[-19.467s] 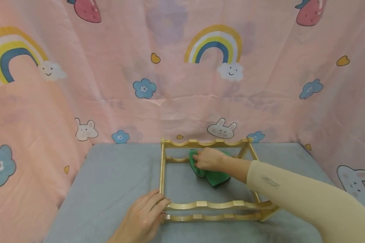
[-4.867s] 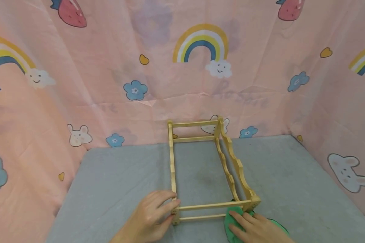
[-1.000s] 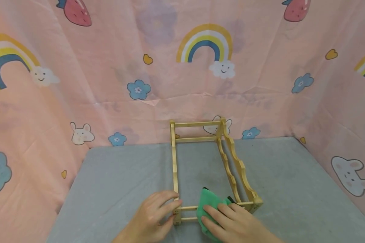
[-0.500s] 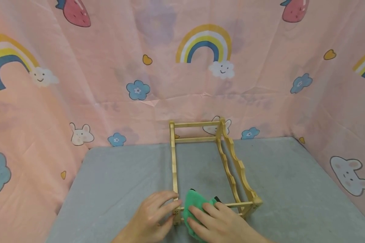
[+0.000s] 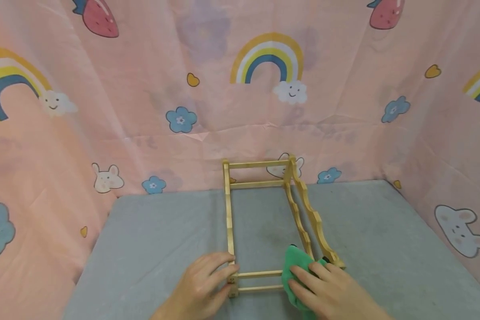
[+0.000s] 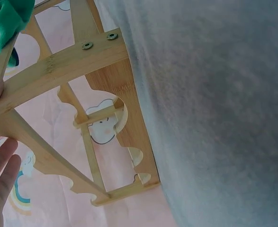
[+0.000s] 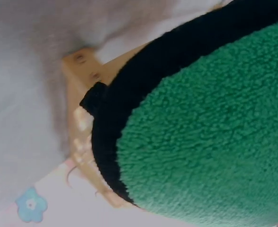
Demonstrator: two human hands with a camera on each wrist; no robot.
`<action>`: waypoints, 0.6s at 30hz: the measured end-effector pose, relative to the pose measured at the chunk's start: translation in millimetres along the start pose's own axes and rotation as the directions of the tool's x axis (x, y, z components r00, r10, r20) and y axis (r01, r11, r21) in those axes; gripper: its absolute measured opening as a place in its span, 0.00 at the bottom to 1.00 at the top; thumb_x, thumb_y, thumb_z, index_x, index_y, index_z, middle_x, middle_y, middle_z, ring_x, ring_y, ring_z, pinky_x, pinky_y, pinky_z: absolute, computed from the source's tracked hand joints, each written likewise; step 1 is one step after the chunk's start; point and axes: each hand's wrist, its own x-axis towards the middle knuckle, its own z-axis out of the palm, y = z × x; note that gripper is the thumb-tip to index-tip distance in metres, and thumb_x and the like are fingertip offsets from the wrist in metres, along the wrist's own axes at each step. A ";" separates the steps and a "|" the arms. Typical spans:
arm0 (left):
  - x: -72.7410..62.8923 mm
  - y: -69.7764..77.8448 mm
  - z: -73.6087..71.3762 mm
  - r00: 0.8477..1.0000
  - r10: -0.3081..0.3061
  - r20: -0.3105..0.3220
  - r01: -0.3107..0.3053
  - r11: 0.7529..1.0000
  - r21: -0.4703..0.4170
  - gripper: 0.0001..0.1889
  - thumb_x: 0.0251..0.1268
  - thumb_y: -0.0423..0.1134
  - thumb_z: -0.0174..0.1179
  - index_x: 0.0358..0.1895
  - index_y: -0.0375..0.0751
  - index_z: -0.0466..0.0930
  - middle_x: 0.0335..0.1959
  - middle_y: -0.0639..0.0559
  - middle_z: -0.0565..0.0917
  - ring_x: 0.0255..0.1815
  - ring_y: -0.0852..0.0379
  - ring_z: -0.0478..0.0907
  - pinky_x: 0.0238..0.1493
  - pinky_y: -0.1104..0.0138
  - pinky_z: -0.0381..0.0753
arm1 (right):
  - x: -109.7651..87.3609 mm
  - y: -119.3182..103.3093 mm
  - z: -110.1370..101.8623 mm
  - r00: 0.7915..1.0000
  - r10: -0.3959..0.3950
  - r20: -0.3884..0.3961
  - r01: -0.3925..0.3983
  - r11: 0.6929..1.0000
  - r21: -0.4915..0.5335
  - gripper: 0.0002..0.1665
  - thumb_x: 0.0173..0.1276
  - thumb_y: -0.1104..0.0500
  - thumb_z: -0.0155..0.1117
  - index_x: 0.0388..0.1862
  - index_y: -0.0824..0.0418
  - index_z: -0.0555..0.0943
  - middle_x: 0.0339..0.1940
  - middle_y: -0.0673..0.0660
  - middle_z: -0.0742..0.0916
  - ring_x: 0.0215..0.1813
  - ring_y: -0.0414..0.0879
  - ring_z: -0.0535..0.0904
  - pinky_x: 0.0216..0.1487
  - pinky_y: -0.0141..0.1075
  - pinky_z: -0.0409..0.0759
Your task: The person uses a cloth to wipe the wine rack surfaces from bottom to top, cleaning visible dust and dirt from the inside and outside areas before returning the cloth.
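Observation:
A pale wooden rack [image 5: 230, 213] with scalloped long rails stands on the grey-covered table, its long sides running away from me. At its near left corner my left hand [image 5: 202, 284] grips the post, thumb and fingers on either side. The left wrist view shows those fingers at the upper rail, beside an end piece [image 6: 58, 71] with two metal screws. My right hand [image 5: 330, 289] holds a green cloth [image 5: 298, 262] with black edging around the near end bars, close to the right corner. In the right wrist view the cloth [image 7: 210, 127] fills much of the picture and hides most of the rack.
Grey fabric [image 5: 164, 231] covers the table on both sides of the rack. Behind it hangs a pink curtain [image 5: 240, 138] printed with rainbows, flowers and rabbits, close to the rack's far end. More curtain closes in the left and right sides.
Since the oldest frame the rack has been turned lengthwise away from me. Over the last second the cloth slid left along the near bars, then back right. My left hand stayed at its corner.

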 end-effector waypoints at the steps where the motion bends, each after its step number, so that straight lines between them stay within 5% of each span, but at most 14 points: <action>1: 0.6 0.2 0.7 1.000 0.002 -0.003 -0.002 1.000 0.003 0.19 0.60 0.36 0.76 0.54 0.37 0.85 0.53 0.43 0.84 0.49 0.49 0.85 0.48 0.60 0.87 | -3.8 1.5 -2.8 1.000 0.010 0.006 -0.010 1.000 0.000 0.35 0.81 0.28 0.41 0.50 0.51 0.85 0.48 0.50 0.86 0.37 0.43 0.75 0.26 0.25 0.67; 5: 2.0 1.2 1.8 1.000 -0.003 -0.008 0.003 1.000 0.015 0.21 0.56 0.39 0.78 0.53 0.38 0.85 0.52 0.44 0.84 0.48 0.50 0.85 0.46 0.61 0.87 | -14.6 5.7 -14.0 0.998 0.046 0.041 -0.045 0.999 -0.010 0.36 0.79 0.26 0.44 0.50 0.51 0.85 0.49 0.50 0.86 0.37 0.43 0.74 0.25 0.25 0.64; 9: 3.1 4.0 1.1 0.999 -0.030 0.024 0.029 0.999 0.045 0.23 0.51 0.38 0.81 0.51 0.40 0.84 0.52 0.46 0.84 0.48 0.50 0.85 0.47 0.61 0.87 | -20.5 8.1 -24.8 0.995 0.069 0.075 -0.066 0.997 -0.039 0.34 0.79 0.27 0.47 0.49 0.51 0.86 0.48 0.49 0.86 0.38 0.43 0.75 0.26 0.28 0.72; 14: 4.8 9.7 0.1 0.991 -0.100 0.084 0.093 0.992 0.082 0.26 0.45 0.36 0.83 0.49 0.43 0.83 0.53 0.48 0.83 0.49 0.52 0.84 0.48 0.60 0.87 | -26.9 12.5 -35.2 0.995 0.069 0.073 -0.066 0.997 -0.046 0.31 0.88 0.41 0.37 0.49 0.53 0.87 0.48 0.51 0.87 0.36 0.44 0.75 0.26 0.30 0.75; 18: 6.5 12.9 0.1 0.987 -0.131 0.098 0.120 0.986 0.112 0.25 0.44 0.37 0.84 0.46 0.44 0.81 0.52 0.49 0.82 0.48 0.53 0.83 0.47 0.59 0.87 | -34.7 19.8 -40.9 0.996 0.073 0.057 -0.069 0.996 -0.058 0.35 0.86 0.51 0.28 0.48 0.54 0.88 0.48 0.52 0.88 0.35 0.45 0.74 0.24 0.30 0.72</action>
